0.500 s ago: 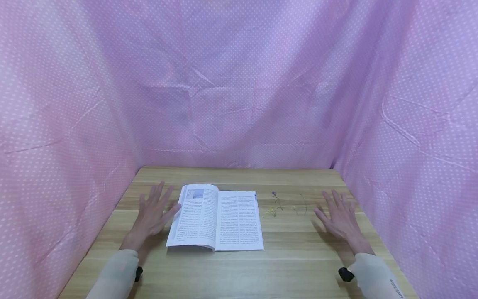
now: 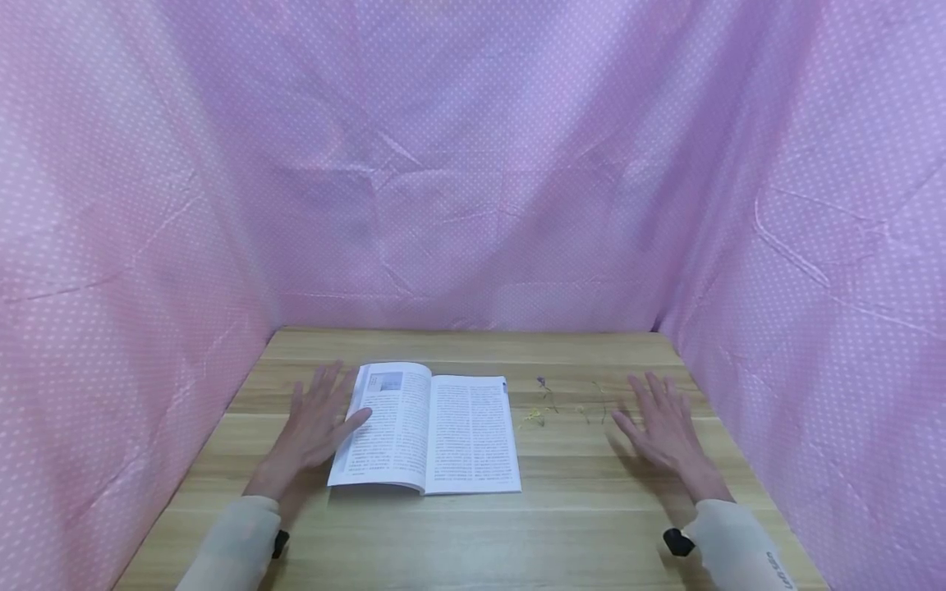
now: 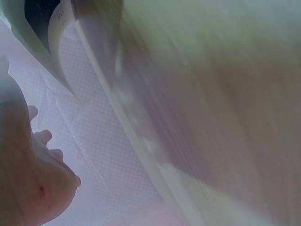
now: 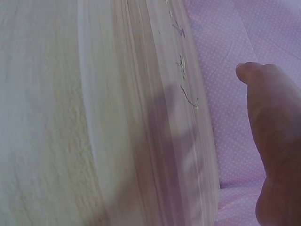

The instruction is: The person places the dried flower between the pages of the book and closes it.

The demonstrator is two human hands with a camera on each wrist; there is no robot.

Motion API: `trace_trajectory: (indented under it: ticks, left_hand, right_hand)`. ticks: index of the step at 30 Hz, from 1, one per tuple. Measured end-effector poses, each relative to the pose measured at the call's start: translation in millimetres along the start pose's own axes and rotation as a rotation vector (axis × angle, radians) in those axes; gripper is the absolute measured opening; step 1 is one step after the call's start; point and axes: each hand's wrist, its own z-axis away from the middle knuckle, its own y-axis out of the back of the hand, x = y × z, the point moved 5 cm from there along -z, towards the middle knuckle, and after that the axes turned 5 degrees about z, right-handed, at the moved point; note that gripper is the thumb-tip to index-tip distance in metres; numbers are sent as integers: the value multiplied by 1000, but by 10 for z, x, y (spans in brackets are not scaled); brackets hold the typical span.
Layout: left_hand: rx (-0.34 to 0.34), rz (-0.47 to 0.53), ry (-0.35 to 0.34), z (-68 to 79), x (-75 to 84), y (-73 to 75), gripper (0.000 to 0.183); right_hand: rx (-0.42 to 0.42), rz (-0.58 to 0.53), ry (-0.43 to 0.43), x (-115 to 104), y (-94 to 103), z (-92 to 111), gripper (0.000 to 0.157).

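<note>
An open book [image 2: 473,435] with printed text lies on the wooden table, a small picture on its left page. My left hand [image 2: 314,427] is spread at the book's left edge, its thumb overlapping the left page in the head view. To the right of the book lie several thin flower sprigs, among them a purple one [image 2: 545,390] and a yellow one [image 2: 534,417]. My right hand [image 2: 665,431] hovers with fingers spread to the right of the sprigs, casting a shadow on the table. Neither hand holds anything. In the right wrist view a sprig [image 4: 189,97] shows beyond the hand's shadow.
Pink dotted cloth [image 2: 473,205] hangs behind the table [image 2: 473,542] and along both sides. Each wrist bears a black device beside a pale sleeve [image 2: 232,538]. Part of the book's edge [image 3: 40,47] shows at the top left of the left wrist view.
Both hands have shifted slightly inward: the left one to the right, its thumb now further over the page, and the right one a little to the left. Book and sprigs stay put.
</note>
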Motion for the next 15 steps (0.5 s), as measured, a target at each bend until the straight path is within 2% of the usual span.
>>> trace_trajectory:
  ticks: [15]
  left_hand:
    - [-31, 41, -87, -18, 313, -111, 88]
  right_hand:
    - [-25, -18, 25, -175, -110, 33, 72]
